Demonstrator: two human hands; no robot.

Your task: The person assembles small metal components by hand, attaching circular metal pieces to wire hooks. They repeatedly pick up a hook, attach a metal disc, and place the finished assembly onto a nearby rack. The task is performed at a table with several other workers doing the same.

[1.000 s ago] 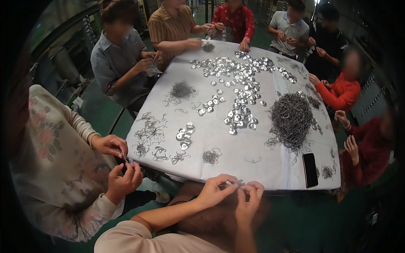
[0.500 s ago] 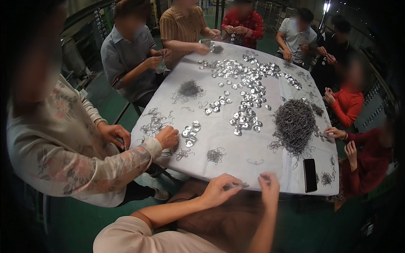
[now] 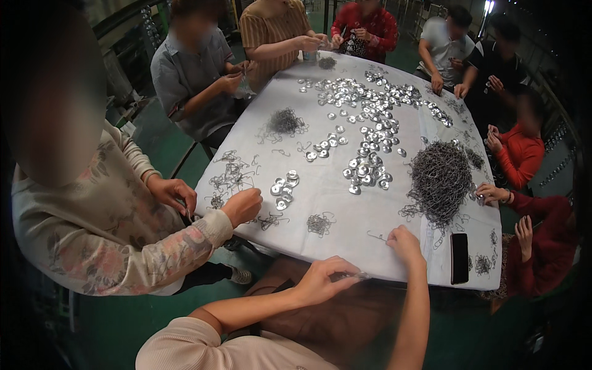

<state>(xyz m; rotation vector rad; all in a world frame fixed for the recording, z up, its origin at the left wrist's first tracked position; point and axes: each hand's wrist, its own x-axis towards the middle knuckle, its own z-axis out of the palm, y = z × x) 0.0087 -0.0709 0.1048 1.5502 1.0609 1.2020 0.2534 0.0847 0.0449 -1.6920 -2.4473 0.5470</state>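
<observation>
My left hand is closed at the near edge of the table, with a small shiny metal piece showing at its fingertips; its full shape is hidden by the fingers. Further right, my right hand reaches over the white cloth, its thumb and fingers pinched at the end of a thin wire hook lying there. To the left of that hook is a small heap of wire hooks. Silver discs with a dark spot in the middle are scattered along the centre of the table.
A large mound of wire hooks stands at right, near a black phone. A smaller hook pile lies at left. Several people work around the white-covered table; a co-worker's floral sleeve reaches in close on my left.
My right hand has moved forward onto the cloth and its fingers have closed at the wire hook. My left hand stays nearly in place. The view has shifted slightly.
</observation>
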